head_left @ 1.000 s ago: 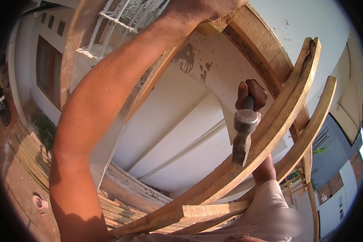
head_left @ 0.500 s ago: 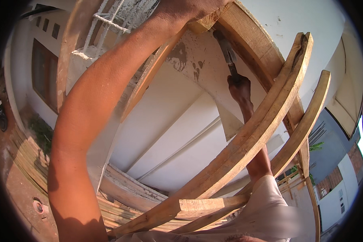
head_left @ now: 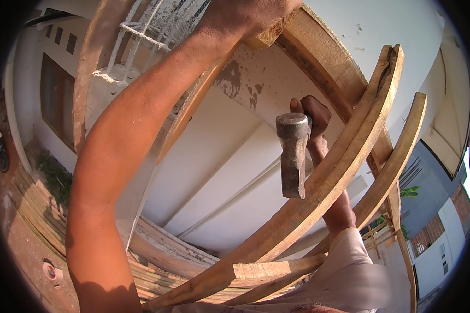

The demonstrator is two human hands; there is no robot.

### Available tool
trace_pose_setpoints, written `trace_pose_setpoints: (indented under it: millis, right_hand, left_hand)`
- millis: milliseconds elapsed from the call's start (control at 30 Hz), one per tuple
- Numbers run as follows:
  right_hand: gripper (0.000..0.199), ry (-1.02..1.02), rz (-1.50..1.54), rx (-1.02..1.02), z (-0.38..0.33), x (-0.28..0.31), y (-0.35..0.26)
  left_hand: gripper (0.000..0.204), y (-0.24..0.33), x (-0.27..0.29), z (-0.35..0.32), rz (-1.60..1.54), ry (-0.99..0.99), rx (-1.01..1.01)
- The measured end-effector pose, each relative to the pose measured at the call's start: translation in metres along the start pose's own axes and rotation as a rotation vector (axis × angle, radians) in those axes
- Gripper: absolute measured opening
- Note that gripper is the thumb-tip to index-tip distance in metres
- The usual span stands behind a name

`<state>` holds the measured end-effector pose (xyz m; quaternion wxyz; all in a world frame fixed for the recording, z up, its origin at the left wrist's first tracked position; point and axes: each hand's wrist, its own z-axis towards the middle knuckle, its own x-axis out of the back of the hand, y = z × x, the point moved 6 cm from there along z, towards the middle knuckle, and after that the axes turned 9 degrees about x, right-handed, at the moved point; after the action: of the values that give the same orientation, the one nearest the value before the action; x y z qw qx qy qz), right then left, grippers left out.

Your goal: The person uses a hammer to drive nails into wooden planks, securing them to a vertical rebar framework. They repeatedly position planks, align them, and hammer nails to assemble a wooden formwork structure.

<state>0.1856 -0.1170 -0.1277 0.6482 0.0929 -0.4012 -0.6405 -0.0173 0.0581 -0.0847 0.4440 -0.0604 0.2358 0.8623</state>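
My left hand (head_left: 258, 15) is raised at the top edge of the view, closed on a squared wooden block (head_left: 270, 35) that meets a wide timber board (head_left: 324, 44). Some of its fingers are cut off by the frame. My right hand (head_left: 317, 116) grips a hammer (head_left: 293, 151) below that board. The hammer's round steel face points up and its flattened end points down, apart from the wood. My right forearm passes behind a long split timber (head_left: 329, 177) that slants across the view.
A second timber (head_left: 391, 167) slants alongside on the right, and a short wooden piece (head_left: 266, 271) crosses low in front of me. White-coated steel bars (head_left: 141, 31) rise from concrete at the upper left. Long poles (head_left: 34, 208) lie on the ground to the left.
The hammer has swung down and back from beside the upper board, its head now large below my right hand. My left hand stays at the block.
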Motion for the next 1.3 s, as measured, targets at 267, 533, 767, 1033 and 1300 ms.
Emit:
trace_pose_setpoints:
  millis: [267, 533, 767, 1033, 1300]
  right_hand:
    - [0.026, -0.410, -0.149, -0.784, -0.075, -0.024, 0.089]
    - [0.020, -0.069, -0.002, -0.256, -0.047, 0.004, 0.019]
    - [0.021, -0.586, -0.232, -0.827, -0.065, -0.017, 0.074]
    - [0.018, -0.180, -0.007, -0.102, -0.036, 0.001, 0.011]
    - [0.013, -0.420, -0.120, -0.655, -0.060, -0.013, 0.057]
  left_hand:
    - [0.034, -0.006, 0.001, 0.005, 0.163, 0.031, -0.019]
    - [0.030, -0.019, 0.003, 0.011, 0.204, -0.043, -0.043]
    - [0.029, -0.020, 0.004, 0.011, 0.218, -0.065, -0.026]
    - [0.029, -0.021, 0.003, 0.011, 0.172, -0.065, 0.006]
    - [0.029, -0.017, 0.004, 0.008, 0.245, -0.027, -0.015]
